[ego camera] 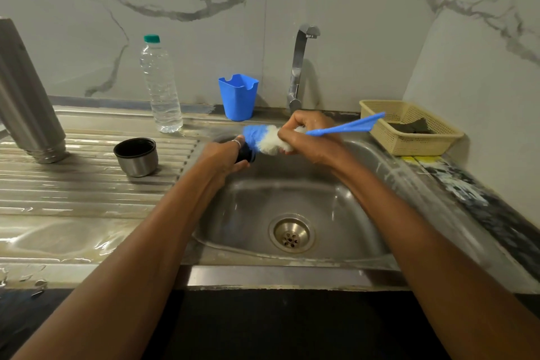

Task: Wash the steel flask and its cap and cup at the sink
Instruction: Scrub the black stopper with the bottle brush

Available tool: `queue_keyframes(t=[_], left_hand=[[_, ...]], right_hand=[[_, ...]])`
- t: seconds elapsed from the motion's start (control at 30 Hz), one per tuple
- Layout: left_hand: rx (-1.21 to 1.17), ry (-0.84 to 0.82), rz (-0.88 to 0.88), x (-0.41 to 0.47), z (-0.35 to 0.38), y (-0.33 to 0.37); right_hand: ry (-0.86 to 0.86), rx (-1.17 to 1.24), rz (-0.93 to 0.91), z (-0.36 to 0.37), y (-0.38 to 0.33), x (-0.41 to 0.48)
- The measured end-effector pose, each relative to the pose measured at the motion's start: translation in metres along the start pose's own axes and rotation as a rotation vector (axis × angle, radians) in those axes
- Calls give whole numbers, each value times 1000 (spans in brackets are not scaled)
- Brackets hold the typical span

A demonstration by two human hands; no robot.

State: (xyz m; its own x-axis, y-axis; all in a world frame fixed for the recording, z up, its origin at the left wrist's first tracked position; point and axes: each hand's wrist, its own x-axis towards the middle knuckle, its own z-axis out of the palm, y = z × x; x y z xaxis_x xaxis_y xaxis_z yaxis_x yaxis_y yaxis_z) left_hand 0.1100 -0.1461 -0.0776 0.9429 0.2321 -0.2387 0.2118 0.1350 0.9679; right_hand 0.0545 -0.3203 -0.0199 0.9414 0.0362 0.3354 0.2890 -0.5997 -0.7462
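Over sink (pixel 292 193), my left grip (pixel 223 155) holds cap (pixel 247 155); right grip (pixel 309 137) clenches brush (pixel 258 139) by bristles. Best to twist cap, work into threads. Flask (pixel 26 96), cup (pixel 137 161) stand on counter (pixel 73 193), left.

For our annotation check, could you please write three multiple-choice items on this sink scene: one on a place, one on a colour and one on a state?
1. Where does the cup stand?
A) in the basket
B) in the basin
C) on the drainboard

2. What colour is the bottle's lid?
A) green
B) red
C) white

3. What is the right hand doing?
A) hanging open
B) gripping the brush
C) turning the tap

Answers:
1 C: the cup stands upright on the ribbed drainboard.
2 A: the lid is plainly green.
3 B: the hand clasps the brush near its bristles.
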Motion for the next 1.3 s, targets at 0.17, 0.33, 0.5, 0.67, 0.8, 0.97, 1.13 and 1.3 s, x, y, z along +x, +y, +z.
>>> queue_keyframes(t=[0.17, 0.33, 0.5, 0.67, 0.8, 0.97, 1.13, 1.3], left_hand=[[-16, 6, 9, -1, -4, 0], [-34, -12, 4, -2, -3, 1], [7, -41, 10, -6, 6, -2], [-41, -32, -9, -4, 0, 3], [27, -33, -9, -6, 5, 0], [-20, -30, -5, -2, -2, 5], [38, -25, -3, -5, 5, 3], [5, -5, 5, -1, -3, 3]], right_hand=[[55, -5, -19, -4, -4, 2], [38, 1, 13, -3, 0, 4], [-13, -33, 11, 3, -1, 1], [90, 39, 8, -6, -5, 2], [1, -51, 10, 6, -3, -3], [106, 87, 37, -10, -6, 2], [-18, 6, 48, -1, -4, -6], [72, 72, 37, -8, -7, -2]])
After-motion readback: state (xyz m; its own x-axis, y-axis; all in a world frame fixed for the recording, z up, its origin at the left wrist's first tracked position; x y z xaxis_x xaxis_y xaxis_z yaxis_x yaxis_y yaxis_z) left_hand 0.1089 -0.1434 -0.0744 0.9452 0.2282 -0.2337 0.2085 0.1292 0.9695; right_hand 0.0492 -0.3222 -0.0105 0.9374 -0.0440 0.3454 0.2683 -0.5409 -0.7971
